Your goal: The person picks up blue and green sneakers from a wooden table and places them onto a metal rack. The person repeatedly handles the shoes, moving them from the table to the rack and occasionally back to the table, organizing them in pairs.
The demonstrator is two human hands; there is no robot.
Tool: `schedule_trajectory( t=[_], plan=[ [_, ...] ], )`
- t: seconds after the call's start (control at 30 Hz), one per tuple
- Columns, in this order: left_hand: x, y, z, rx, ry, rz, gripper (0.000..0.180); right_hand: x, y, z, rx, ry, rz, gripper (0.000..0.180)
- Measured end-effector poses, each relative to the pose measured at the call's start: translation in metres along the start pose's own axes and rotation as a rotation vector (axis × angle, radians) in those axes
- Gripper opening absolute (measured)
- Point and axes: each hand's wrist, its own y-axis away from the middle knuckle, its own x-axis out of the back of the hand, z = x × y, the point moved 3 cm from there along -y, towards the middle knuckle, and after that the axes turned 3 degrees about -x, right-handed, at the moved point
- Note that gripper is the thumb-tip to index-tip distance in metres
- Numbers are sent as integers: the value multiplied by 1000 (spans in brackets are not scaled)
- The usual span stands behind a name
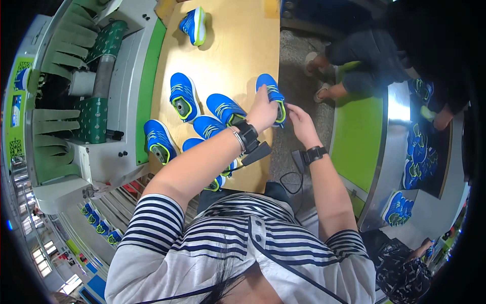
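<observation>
My left hand (pixel 262 112) is closed around a blue sneaker (pixel 269 83) with lime-green lining and pale laces, at the right edge of the wooden tabletop (pixel 233 55). The fingers of my right hand (pixel 302 125) come together at this sneaker's heel; whatever they pinch is too small to make out. Left of my hands lie more sneakers of the same kind: one upright sneaker (pixel 183 96), another sneaker (pixel 225 107) beside my left wrist, and a further sneaker (pixel 159 140) at the table's left edge. Several more are partly hidden under my left forearm.
At the table's far end a sneaker (pixel 193 26) lies on its side. A machine with green rollers (pixel 107 121) borders the left. On the right are a green panel (pixel 354 137), a metal bench with piled sneakers (pixel 417 147) and a standing person (pixel 374 61). Another person (pixel 405 271) is lower right.
</observation>
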Motion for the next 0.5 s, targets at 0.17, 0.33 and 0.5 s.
schedule_trajectory(
  t=[0.17,0.33,0.5],
  plan=[
    [-35,16,-23,-112,-103,285,82,-16,34,3,-76,-303,-101,46],
    [11,22,1,66,259,4,82,2,29,-16,-121,-251,32,39],
    [139,121,66,-59,582,19,72,-44,9,-76,89,160,-63,49]
  ],
)
